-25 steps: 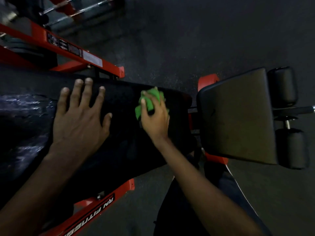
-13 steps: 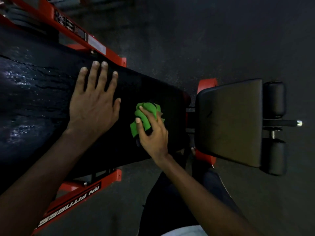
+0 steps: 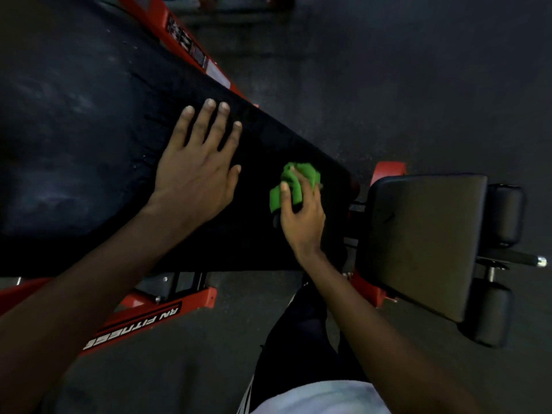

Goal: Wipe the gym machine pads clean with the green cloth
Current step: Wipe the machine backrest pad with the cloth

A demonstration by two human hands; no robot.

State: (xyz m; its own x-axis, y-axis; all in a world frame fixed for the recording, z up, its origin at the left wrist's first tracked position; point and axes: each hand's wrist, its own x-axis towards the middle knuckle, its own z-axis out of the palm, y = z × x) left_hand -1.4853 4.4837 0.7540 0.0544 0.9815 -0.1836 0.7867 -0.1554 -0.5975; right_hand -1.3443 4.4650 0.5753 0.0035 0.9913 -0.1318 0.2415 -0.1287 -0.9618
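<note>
A long black back pad (image 3: 89,138) fills the left of the view, its surface worn and faintly shiny. My left hand (image 3: 198,171) lies flat on it with fingers spread, holding nothing. My right hand (image 3: 301,216) presses a bunched green cloth (image 3: 294,182) onto the pad near its right end. A smaller black seat pad (image 3: 424,240) sits to the right, apart from the cloth. Two black roller pads (image 3: 504,215) stand at its far right.
The red machine frame (image 3: 140,321) with white lettering runs under the back pad, and another red rail (image 3: 191,46) passes behind it. A chrome bar end (image 3: 540,260) sticks out at the right. My dark-trousered leg (image 3: 298,333) stands on the dark rubber floor (image 3: 388,70).
My right hand has drawn the green cloth toward me and back again across the pad's right end. My left hand stays flat on the pad. The view has shifted left and closer.
</note>
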